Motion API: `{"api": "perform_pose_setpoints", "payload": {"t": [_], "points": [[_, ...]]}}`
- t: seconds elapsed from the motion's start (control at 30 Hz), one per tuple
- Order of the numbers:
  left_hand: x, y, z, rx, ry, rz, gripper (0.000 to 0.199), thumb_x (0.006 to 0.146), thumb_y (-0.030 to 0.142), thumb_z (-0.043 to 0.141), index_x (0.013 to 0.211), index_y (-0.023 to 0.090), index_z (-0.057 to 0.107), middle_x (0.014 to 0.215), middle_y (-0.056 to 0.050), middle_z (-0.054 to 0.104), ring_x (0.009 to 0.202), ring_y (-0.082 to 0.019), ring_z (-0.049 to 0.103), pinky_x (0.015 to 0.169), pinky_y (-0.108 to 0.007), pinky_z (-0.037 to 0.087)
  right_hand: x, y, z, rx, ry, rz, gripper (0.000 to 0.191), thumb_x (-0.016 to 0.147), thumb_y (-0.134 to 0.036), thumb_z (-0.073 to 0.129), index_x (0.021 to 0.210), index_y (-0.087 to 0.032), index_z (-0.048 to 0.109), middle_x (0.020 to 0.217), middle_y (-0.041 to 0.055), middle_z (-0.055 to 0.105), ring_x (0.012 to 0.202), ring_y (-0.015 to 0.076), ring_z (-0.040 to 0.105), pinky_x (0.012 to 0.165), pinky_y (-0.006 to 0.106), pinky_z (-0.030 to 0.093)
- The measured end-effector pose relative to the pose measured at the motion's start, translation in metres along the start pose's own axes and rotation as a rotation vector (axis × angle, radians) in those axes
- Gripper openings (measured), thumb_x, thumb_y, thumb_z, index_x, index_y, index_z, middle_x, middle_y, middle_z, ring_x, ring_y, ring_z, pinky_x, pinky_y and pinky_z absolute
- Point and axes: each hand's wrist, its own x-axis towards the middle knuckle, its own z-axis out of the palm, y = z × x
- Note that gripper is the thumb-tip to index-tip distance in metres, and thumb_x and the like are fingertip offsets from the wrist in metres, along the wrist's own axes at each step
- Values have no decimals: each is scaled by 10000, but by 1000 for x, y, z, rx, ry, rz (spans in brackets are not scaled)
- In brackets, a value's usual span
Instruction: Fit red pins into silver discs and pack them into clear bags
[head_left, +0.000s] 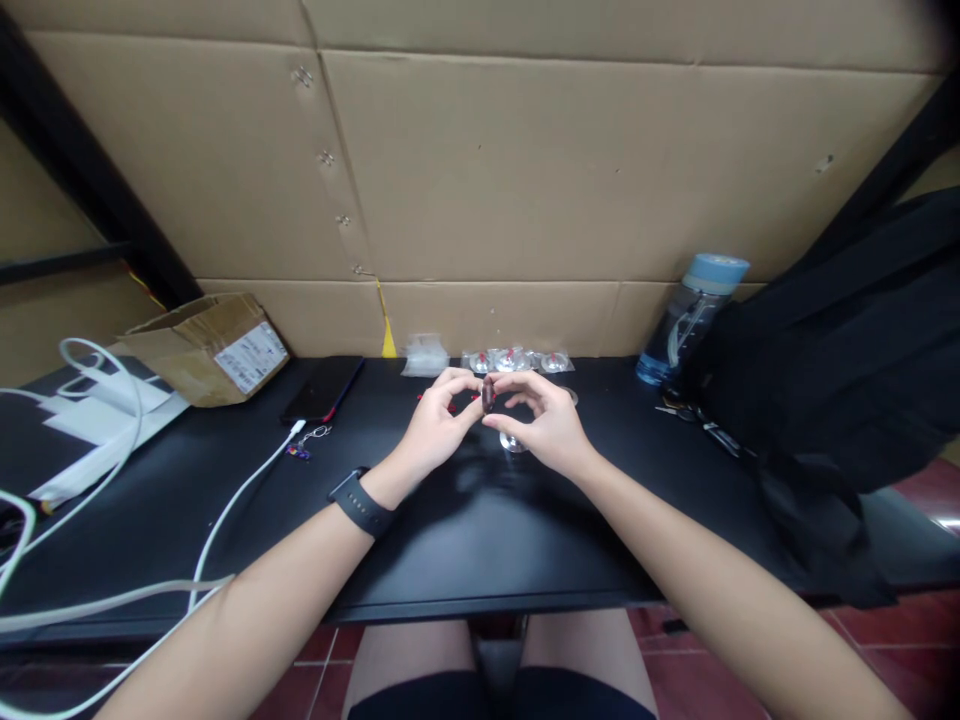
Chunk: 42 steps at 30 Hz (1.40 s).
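Note:
Raised over the black table, my left hand (pixel 444 415) and my right hand (pixel 546 420) meet at a small dark brown piece (pixel 488 394), thin and seen edge-on. Fingers and thumb of each hand pinch it from either side; its exact kind cannot be made out. Below my right hand lies a clear shiny disc (pixel 511 443), partly hidden. Bits of red (pixel 426 398) show around the fingers of my left hand. Just behind the hands, several clear round pieces with red centres (pixel 510 360) lie in a row, beside a clear plastic bag (pixel 426 355).
On the left are an open cardboard box (pixel 217 350), a phone (pixel 322 390) and a white cable (pixel 247 487). A blue-lidded bottle (pixel 688 318) and a black backpack (pixel 832 350) stand at the right. Cardboard (pixel 510 180) walls off the table's back.

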Motion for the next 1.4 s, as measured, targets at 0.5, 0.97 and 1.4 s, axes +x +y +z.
{"api": "perform_pose_setpoints", "payload": {"t": [0.5, 0.97, 1.4], "points": [[-6, 13, 1, 317, 129, 157, 111, 889, 347, 715, 882, 249, 766, 1019, -46, 611, 982, -214, 625, 934, -359, 491, 5, 1, -11, -235, -148, 1, 248, 1025, -409, 511, 911, -228, 636, 1161, 91, 644, 1108, 233, 634, 867, 344, 548], [-6, 12, 6, 459, -42, 77, 101, 856, 344, 709, 872, 258, 761, 1049, -36, 694, 1040, -251, 605, 919, -402, 400, 5, 5, -15, -358, -176, -51, 193, 1024, -329, 505, 903, -223, 611, 1228, 113, 573, 1199, 244, 578, 921, 382, 530], [-1, -16, -23, 578, -450, 60, 112, 878, 315, 676, 835, 290, 776, 880, -11, 767, 941, -241, 650, 855, -371, 286, 17, 51, -107, -942, -416, 323, 258, 797, -289, 780, 1033, -217, 703, 1055, 81, 713, 953, 253, 680, 856, 346, 526]]}}
